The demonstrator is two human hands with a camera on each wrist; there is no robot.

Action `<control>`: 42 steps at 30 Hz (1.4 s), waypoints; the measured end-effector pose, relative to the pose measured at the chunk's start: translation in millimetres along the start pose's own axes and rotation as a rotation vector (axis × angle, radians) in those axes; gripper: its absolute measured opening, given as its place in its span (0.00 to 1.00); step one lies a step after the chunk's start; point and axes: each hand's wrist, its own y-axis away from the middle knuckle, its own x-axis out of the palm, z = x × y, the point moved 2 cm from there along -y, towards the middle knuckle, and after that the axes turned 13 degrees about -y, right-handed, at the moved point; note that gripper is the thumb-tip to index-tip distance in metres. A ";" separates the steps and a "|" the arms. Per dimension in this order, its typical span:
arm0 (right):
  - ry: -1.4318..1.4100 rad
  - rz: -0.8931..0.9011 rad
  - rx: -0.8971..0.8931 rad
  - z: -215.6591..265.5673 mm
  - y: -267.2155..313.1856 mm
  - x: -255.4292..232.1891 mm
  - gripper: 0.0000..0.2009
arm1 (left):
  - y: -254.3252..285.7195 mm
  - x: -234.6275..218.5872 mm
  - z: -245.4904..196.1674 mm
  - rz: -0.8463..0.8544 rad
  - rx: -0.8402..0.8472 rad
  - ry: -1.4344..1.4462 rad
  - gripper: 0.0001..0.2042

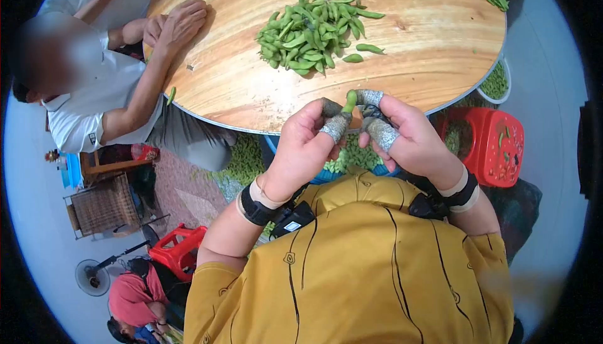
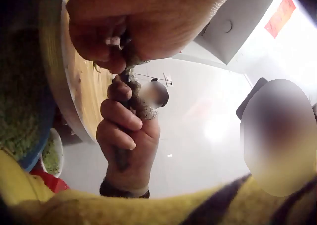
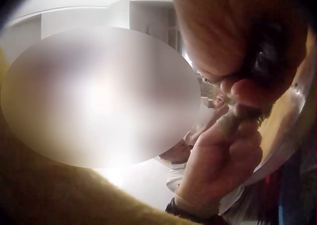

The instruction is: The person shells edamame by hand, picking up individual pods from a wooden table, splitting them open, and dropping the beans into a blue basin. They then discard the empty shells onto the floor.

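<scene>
Pinching one pod [image 1: 350, 100], both hands' fingers [image 1: 336, 125] clamp it; only head view shows it.

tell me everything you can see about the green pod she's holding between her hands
The pod is a bright green soybean-type pod, smooth and slightly curved, standing roughly upright. Only its upper part shows; the rest is hidden between the fingers. The left hand and right hand pinch it with fingertips wrapped in grey tape, just in front of the round wooden table's edge, above a blue basin. Whether it is opened cannot be told.
</scene>
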 end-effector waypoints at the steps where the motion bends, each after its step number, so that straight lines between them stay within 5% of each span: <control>1: -0.002 -0.001 0.001 -1.1 -0.3 -0.4 0.23 | -0.1 1.3 0.4 0.001 -0.002 0.000 0.07; 4: -0.050 0.010 -0.013 -5.0 -3.8 -1.4 0.22 | 0.1 3.1 1.2 -0.024 0.047 -0.039 0.08; 6: -0.098 0.019 0.015 -6.6 -8.0 -2.1 0.20 | 1.3 0.9 0.2 -0.131 0.382 -0.565 0.10; 10: -0.216 0.017 0.111 -11.8 -10.8 -8.8 0.16 | 2.3 -7.1 -1.7 -0.182 0.633 -0.876 0.05; 12: -0.429 0.157 0.207 -7.1 -6.9 -9.2 0.14 | 1.9 -10.9 2.6 0.259 -0.035 0.245 0.06; 13: -0.495 0.171 0.231 -5.5 -4.8 -8.1 0.13 | 2.5 -11.6 2.7 0.345 -0.054 0.437 0.06; 17: -0.562 0.185 0.255 -3.9 -4.6 -9.3 0.13 | -1.7 -8.9 4.0 0.354 -0.048 0.364 0.09; 19: -0.302 0.067 0.204 -5.3 -6.6 -9.0 0.13 | -2.1 -6.2 -1.4 0.118 0.065 -0.106 0.07; 20: -0.303 0.067 0.204 -8.4 -7.5 -8.0 0.13 | -1.5 -3.9 -1.0 0.118 0.064 -0.106 0.07; 22: -0.167 0.037 0.177 -15.2 -9.6 -6.8 0.14 | 2.1 -1.8 -8.8 -0.189 0.470 -0.959 0.08; 23: -0.169 0.040 0.177 -15.4 -10.0 -5.6 0.14 | 1.5 -0.3 -6.6 -0.236 0.553 -1.113 0.11; 27: -0.189 -0.010 0.155 -16.6 -8.5 -8.8 0.15 | 1.2 0.4 -5.1 -0.309 0.665 -1.120 0.06; 29: -0.230 -0.010 0.159 -16.8 -6.6 -9.7 0.15 | 1.4 -0.4 -3.1 0.092 -0.112 -0.077 0.06; 32: -0.252 0.017 0.157 -15.5 -4.9 -9.0 0.15 | -0.9 -2.4 4.5 0.172 -0.132 0.109 0.08; 38: 0.112 -0.023 0.108 -22.3 -7.5 -15.1 0.13 | -0.4 -1.7 7.6 0.100 -0.068 -0.138 0.07; 40: 0.503 -0.149 -0.383 -29.4 -8.4 -15.1 0.14 | 1.6 -1.7 8.2 0.070 -0.071 -0.192 0.07; 42: 0.521 -0.183 -0.423 -26.0 -6.6 -11.0 0.14 | 3.5 -1.1 8.7 0.044 -0.071 -0.286 0.07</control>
